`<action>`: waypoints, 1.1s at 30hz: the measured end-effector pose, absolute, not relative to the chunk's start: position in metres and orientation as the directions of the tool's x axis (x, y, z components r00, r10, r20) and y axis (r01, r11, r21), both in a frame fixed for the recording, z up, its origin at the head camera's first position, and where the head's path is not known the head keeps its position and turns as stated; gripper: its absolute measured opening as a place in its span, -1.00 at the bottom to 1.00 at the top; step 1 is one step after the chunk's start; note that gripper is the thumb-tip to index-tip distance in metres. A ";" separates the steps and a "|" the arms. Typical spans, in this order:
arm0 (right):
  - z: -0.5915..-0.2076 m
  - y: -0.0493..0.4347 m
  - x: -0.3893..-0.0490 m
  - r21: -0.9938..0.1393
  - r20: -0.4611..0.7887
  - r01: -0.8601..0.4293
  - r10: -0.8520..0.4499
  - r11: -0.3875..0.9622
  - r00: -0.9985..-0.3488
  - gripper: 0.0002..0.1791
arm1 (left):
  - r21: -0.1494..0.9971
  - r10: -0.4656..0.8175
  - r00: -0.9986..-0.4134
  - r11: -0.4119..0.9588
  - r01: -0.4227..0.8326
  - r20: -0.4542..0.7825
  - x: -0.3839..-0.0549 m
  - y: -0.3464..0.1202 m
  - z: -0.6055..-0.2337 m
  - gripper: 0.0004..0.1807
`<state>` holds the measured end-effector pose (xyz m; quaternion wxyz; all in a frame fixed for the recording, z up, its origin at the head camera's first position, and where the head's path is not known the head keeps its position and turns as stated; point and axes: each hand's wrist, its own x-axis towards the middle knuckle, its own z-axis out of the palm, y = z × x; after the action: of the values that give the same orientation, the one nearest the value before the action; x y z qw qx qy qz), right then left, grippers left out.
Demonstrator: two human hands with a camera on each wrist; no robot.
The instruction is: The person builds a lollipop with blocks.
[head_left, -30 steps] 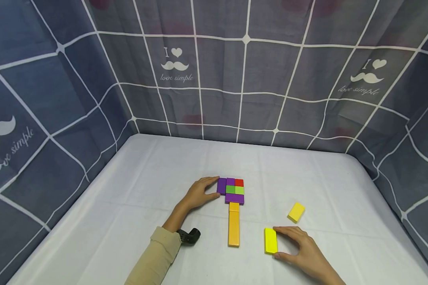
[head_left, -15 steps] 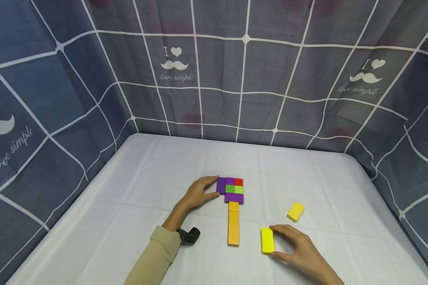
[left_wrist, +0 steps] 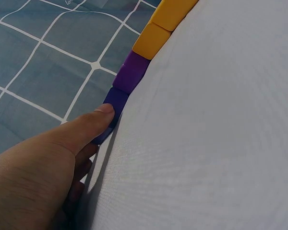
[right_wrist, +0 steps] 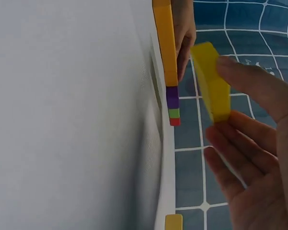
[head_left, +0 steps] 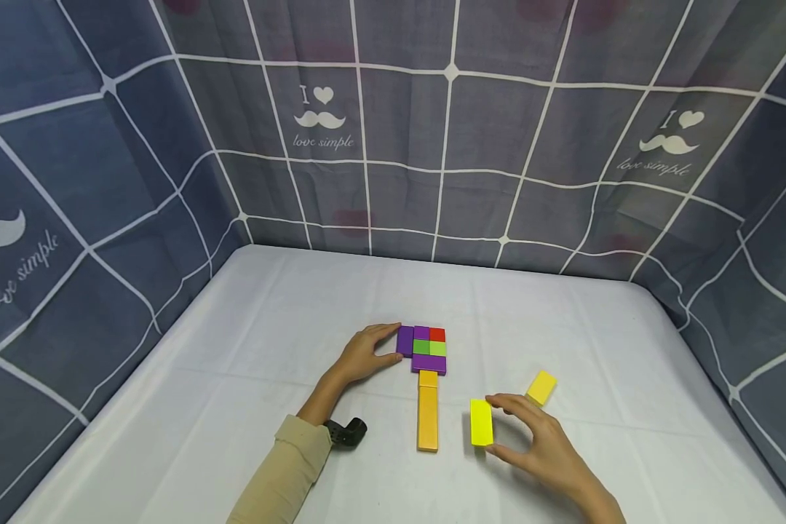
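My left hand point(head_left: 364, 355) pinches a dark purple block point(head_left: 405, 340) between thumb and finger at its two ends. That block lies flat on the table against a small purple block point(head_left: 422, 332). Beside these sit a red block point(head_left: 437, 335), a green block point(head_left: 421, 347) and a light green block point(head_left: 437, 348). A purple bar point(head_left: 429, 364) lies below them, then a short orange block point(head_left: 428, 378) and a long orange block point(head_left: 428, 418) in line. Off the table, my right hand point(head_left: 544, 444) holds a yellow block point(right_wrist: 211, 79) between thumb and fingers.
Another yellow block point(head_left: 541, 387) lies on the table just beyond my right hand. White cloth covers the table point(head_left: 288, 306). Dark checked curtains point(head_left: 399, 124) hang behind it and at both sides. A black device point(head_left: 347, 434) is strapped to my left wrist.
My right hand has moved left and lifted the yellow block from the cloth, toward the orange blocks. The left hand stays on the dark purple block.
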<state>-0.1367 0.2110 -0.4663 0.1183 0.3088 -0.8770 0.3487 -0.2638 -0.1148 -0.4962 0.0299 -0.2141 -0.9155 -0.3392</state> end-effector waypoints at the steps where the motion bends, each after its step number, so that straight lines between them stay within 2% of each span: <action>1: -0.465 0.210 -0.139 -0.538 0.437 -0.629 -0.452 0.561 -0.778 -0.26 | 0.609 0.372 -0.907 0.678 0.411 0.199 -0.264 -0.115 -0.496 -0.31; 9: -0.457 0.203 -0.162 -0.511 0.509 -0.638 -0.396 0.576 -0.764 -0.26 | 0.611 0.366 -0.909 0.678 0.409 0.202 -0.263 -0.116 -0.494 -0.30; 23: -0.453 0.185 -0.214 -0.593 0.463 -0.544 -0.300 0.594 -0.834 -0.29 | 0.608 0.361 -0.911 0.683 0.405 0.201 -0.263 -0.118 -0.495 -0.31; 33: -0.465 0.176 -0.247 -0.652 0.418 -0.510 -0.296 0.560 -0.859 -0.32 | 0.610 0.365 -0.908 0.678 0.411 0.206 -0.263 -0.115 -0.497 -0.31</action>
<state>-0.2472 0.1757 -0.4649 0.1312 0.2309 -0.8735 0.4081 -0.2627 -0.1153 -0.4970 0.0335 -0.2121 -0.9153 -0.3408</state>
